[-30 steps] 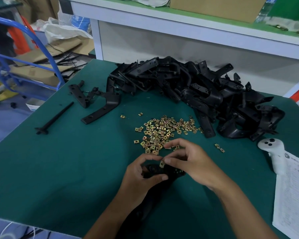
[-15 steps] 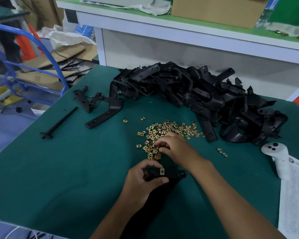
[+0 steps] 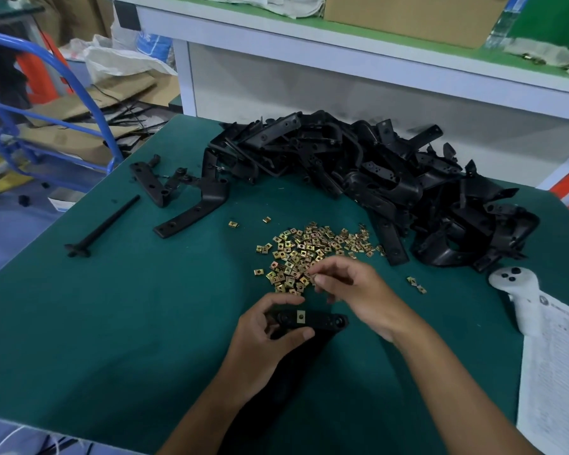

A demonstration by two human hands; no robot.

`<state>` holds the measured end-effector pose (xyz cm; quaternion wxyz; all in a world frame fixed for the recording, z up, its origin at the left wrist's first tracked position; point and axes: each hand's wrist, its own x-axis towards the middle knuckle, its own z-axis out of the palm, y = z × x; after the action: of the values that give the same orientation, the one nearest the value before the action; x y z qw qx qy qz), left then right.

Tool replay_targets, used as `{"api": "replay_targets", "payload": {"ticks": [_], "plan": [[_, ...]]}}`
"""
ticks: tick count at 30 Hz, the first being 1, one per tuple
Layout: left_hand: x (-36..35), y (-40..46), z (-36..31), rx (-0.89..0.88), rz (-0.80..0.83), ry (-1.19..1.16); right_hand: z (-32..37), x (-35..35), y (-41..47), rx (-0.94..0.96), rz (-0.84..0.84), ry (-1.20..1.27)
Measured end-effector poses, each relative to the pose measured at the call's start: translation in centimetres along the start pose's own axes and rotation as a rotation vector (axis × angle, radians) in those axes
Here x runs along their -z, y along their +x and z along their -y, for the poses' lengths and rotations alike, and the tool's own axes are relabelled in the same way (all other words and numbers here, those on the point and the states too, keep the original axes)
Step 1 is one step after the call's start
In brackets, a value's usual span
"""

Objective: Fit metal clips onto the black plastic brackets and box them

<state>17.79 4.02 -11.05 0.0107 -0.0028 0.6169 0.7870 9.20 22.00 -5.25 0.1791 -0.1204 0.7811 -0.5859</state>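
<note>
Pinching what looks like a fresh clip point(image 3: 313, 278) between thumb and fingertips (it's tiny and blurry, so can't swear to it), the right hand point(image 3: 352, 290) has come back off the clip pile point(image 3: 312, 249) just beyond it, where it was digging half a second ago. The left hand point(image 3: 270, 336) grips the bracket point(image 3: 322, 321) right below and between both hands, fingers curled round its near end, with one clip already seated mid-bar. So clip two is probably headed for another hole; the big bracket heap point(image 3: 375, 172) sits well beyond both hands, and boxing's a long way off.
</note>
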Motion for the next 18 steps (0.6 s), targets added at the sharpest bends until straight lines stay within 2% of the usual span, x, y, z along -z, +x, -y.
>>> {"api": "replay_targets", "payload": {"ticks": [4,18], "plan": [[0.1,0.0,0.1,-0.007,0.016,0.047,0.3,0.5,-1.7,-0.054,0.018,0.177],[0.1,-0.3,-0.1,-0.002,0.019,0.124,0.0,0.4,-3.1,-0.121,0.045,0.153]]}}
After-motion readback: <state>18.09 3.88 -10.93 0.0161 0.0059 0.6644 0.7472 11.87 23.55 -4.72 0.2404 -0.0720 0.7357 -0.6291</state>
